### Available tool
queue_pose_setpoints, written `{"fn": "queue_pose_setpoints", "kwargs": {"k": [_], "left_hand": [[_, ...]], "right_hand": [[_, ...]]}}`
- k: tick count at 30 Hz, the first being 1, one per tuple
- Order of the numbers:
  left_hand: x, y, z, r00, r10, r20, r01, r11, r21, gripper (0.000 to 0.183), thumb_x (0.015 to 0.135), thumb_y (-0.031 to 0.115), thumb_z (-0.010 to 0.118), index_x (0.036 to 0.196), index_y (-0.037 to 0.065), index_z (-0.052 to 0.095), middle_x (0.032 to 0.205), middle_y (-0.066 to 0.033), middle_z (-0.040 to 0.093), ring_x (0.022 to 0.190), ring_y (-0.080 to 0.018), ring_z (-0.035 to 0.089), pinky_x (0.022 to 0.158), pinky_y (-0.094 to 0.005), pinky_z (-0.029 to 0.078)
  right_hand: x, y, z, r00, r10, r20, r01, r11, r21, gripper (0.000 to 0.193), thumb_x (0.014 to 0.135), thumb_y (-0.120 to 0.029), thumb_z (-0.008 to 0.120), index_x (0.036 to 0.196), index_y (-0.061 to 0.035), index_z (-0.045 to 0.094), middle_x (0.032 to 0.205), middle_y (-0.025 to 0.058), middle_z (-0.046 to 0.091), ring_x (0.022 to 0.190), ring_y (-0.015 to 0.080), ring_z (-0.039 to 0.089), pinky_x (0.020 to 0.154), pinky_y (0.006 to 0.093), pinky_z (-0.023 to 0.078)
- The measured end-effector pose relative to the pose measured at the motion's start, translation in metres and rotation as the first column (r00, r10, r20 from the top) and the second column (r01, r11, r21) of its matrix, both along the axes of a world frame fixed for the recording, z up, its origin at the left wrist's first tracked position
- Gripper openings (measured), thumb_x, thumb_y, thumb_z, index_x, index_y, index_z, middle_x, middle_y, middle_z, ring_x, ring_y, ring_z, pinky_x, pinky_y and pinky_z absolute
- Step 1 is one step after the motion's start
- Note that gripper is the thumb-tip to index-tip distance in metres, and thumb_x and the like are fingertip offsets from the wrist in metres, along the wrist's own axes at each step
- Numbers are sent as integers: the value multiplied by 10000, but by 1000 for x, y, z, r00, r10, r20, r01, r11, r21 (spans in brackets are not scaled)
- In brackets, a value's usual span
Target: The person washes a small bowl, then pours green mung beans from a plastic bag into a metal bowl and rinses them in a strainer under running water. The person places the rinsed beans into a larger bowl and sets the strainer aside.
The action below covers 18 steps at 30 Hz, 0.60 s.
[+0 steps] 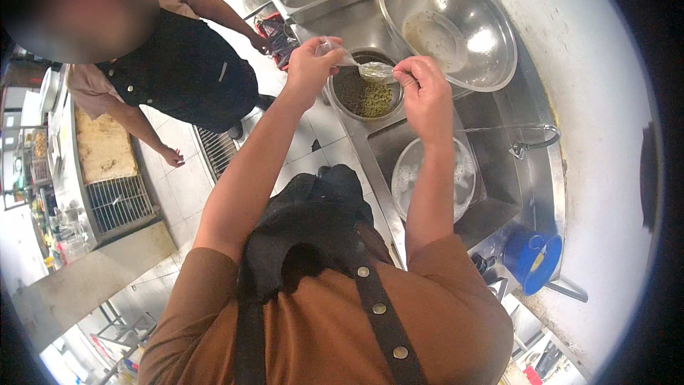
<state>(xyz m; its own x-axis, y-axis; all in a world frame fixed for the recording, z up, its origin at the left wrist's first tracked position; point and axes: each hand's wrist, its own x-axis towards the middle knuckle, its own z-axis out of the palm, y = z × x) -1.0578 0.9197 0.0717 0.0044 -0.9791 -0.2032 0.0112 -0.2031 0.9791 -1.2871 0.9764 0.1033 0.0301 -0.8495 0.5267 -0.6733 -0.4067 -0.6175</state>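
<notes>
A clear plastic bag is stretched between my two hands, over a round metal bowl. My left hand is closed on one end of the bag, which bunches up beside its fingers. Pinched between the thumb and fingers of my right hand is the other end. Inside the bowl lie small green pieces that look like beans or lentils, with dark brown ones on the left side. The bag seems to hold little or nothing; its contents are hard to make out.
A large steel basin leans at the back right. Below it, water runs from a tap toward a sink holding a bowl of foamy water. A blue container stands lower right. Another person in a dark apron stands at the left.
</notes>
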Motion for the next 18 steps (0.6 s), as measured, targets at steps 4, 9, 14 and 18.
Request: {"fn": "queue_pose_setpoints", "kwargs": {"k": [4,9,14,18], "left_hand": [[-7,-2,12,999,36,-29,-36,999,-10,279,939,115,750,1203,30,728,1009,-58,749,810,-105,660,713,-274,544],[-11,10,24,996,71,60,-73,997,29,255,945,121,748,1187,40,741,985,-35,741,790,-90,632,722,-263,522],[-8,11,34,996,70,61,-68,997,-30,249,952,128,745,1184,38,742,984,-25,740,817,-86,638,744,-269,522],[-8,14,46,992,15,124,-9,999,-49,249,955,132,747,1184,34,741,993,-26,743,856,-91,658,772,-273,531]], "right_hand": [[-3,-9,-2,1000,-19,1,19,1000,-4,80,927,-56,739,971,-6,696,976,97,698,871,247,654,768,341,516],[-5,-9,-6,1000,7,10,-7,1000,-20,81,927,-58,745,971,-10,698,979,95,698,859,238,649,762,335,518],[3,-9,8,999,-27,34,27,1000,10,91,931,-68,754,983,-10,707,993,87,709,853,216,654,748,327,521],[1,-8,0,1000,10,26,-11,1000,4,109,934,-76,763,1020,-20,726,1002,87,712,854,204,657,740,326,522]]}}
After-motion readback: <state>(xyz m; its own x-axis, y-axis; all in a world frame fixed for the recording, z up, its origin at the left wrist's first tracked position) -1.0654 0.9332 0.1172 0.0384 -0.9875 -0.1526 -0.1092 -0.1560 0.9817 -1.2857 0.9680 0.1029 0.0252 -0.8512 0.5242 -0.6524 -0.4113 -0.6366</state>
